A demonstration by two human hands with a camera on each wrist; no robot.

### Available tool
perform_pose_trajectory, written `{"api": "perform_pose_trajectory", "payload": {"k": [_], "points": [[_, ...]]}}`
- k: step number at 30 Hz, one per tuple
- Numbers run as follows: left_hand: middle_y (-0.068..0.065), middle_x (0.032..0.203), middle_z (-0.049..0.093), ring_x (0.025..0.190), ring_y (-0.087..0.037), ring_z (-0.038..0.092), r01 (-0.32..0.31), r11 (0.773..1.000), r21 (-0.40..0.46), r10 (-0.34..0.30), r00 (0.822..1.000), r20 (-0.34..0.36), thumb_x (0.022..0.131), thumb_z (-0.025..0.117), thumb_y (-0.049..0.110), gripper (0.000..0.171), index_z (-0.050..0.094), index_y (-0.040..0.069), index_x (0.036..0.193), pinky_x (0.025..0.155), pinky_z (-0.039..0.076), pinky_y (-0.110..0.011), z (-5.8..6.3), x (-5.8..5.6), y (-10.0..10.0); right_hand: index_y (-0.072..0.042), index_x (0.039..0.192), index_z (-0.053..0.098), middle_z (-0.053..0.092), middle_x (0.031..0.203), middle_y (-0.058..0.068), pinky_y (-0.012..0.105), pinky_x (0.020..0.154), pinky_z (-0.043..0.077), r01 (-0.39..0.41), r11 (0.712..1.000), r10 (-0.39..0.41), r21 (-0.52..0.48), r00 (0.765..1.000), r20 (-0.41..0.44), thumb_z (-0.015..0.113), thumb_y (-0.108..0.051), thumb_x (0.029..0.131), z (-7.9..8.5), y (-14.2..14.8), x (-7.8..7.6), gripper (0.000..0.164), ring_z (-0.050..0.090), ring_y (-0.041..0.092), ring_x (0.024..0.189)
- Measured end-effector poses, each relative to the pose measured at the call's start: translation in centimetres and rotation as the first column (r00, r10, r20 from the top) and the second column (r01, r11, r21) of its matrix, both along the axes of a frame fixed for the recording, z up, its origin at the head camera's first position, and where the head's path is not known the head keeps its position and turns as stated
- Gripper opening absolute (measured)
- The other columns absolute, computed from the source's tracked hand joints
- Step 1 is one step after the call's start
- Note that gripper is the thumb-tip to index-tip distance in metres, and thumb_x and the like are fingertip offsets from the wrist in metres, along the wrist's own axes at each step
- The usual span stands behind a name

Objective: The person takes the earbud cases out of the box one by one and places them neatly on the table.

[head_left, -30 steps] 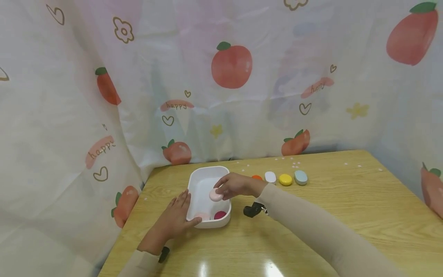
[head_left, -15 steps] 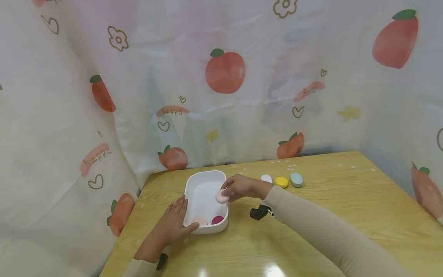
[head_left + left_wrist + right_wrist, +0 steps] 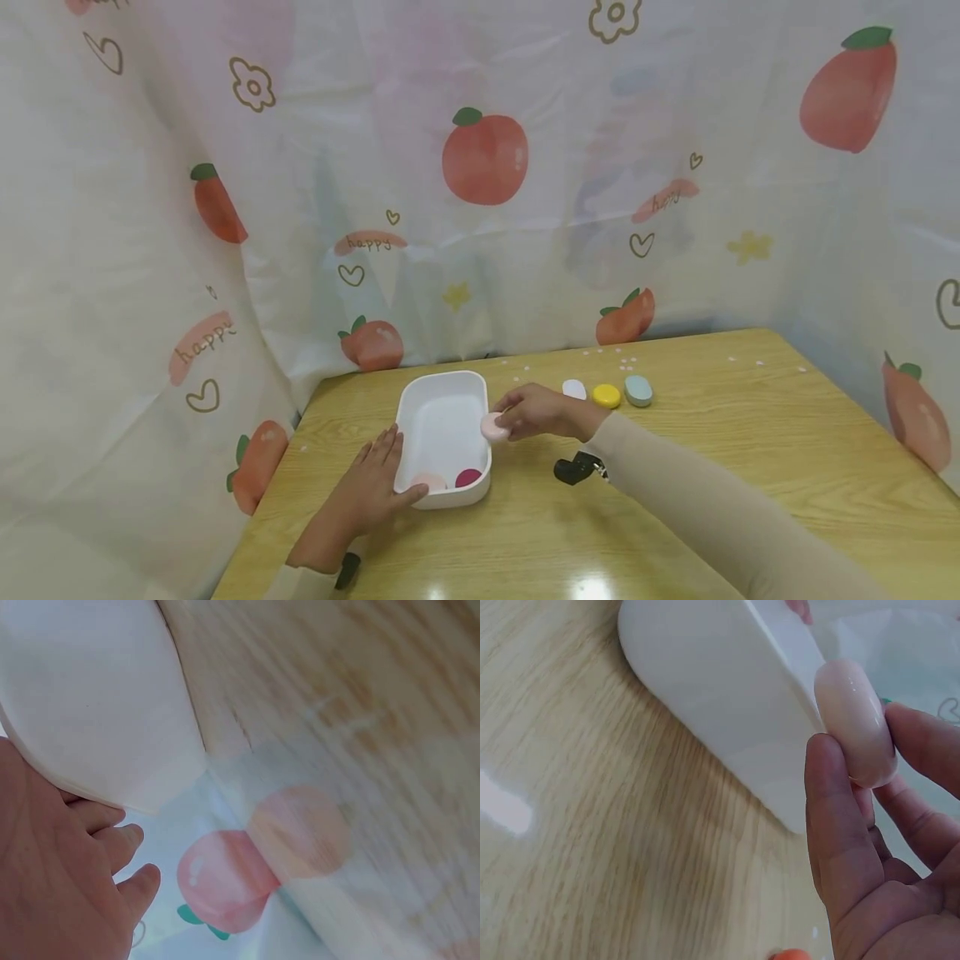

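Observation:
My right hand [image 3: 534,413] pinches a small, glossy, pale pink round piece [image 3: 855,724] between thumb and fingers. In the head view this piece overlaps the right rim of the white box [image 3: 442,380]; the right wrist view shows it on edge, close by the box wall. My left hand [image 3: 372,479] rests along the box's left side, its fingers fairly straight and its thumb at the near-left corner. Inside the box, at the near end, lie another pale pink piece [image 3: 430,481] and a dark magenta piece [image 3: 468,477].
Right of the box, toward the back, a white piece [image 3: 574,389], a yellow piece [image 3: 606,396] and a pale blue piece [image 3: 638,390] stand in a row on the wooden table [image 3: 720,433]. An orange piece [image 3: 791,954] peeks in at the right wrist view's bottom. A printed curtain [image 3: 480,283] hangs behind.
My right hand has drawn the pale pink piece rightward, from over the inside of the box to its right rim. My left hand has stayed on the box. The head view has shifted slightly.

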State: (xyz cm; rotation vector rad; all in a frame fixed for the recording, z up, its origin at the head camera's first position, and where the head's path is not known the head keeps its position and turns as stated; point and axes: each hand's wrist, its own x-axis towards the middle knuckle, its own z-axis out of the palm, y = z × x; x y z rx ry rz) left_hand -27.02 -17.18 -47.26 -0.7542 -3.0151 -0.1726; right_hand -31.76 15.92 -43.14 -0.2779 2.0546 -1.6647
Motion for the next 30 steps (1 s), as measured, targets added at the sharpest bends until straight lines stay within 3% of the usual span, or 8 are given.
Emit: {"api": "perform_pose_trajectory", "payload": {"k": [19, 30], "points": [[-0.015, 0.160, 0.015, 0.146, -0.028, 0.014, 0.008, 0.999, 0.031, -0.007, 1.000, -0.003, 0.087, 0.037, 0.077, 0.104, 0.022, -0.003, 0.152, 0.116, 0.013, -0.049, -0.3, 0.1, -0.3, 0.009, 0.118, 0.059, 0.063, 0.105, 0.016, 0.040, 0.081, 0.055, 0.031, 0.999, -0.031, -0.007, 0.999, 0.019, 0.066, -0.002, 0.090, -3.2, 3.7, 1.1, 0.031, 0.065, 0.021, 0.086], [-0.014, 0.161, 0.013, 0.147, -0.027, 0.012, 0.010, 0.999, 0.036, -0.010, 1.000, -0.006, 0.088, 0.036, 0.077, 0.103, 0.020, -0.002, 0.153, 0.116, 0.013, -0.049, -0.3, 0.1, -0.1, 0.011, 0.119, 0.059, 0.062, 0.107, 0.015, 0.042, 0.085, 0.054, 0.075, 0.997, -0.075, 0.030, 0.997, -0.007, 0.067, -0.001, 0.089, -3.8, 5.4, 1.8, 0.034, 0.064, 0.020, 0.088]]}}
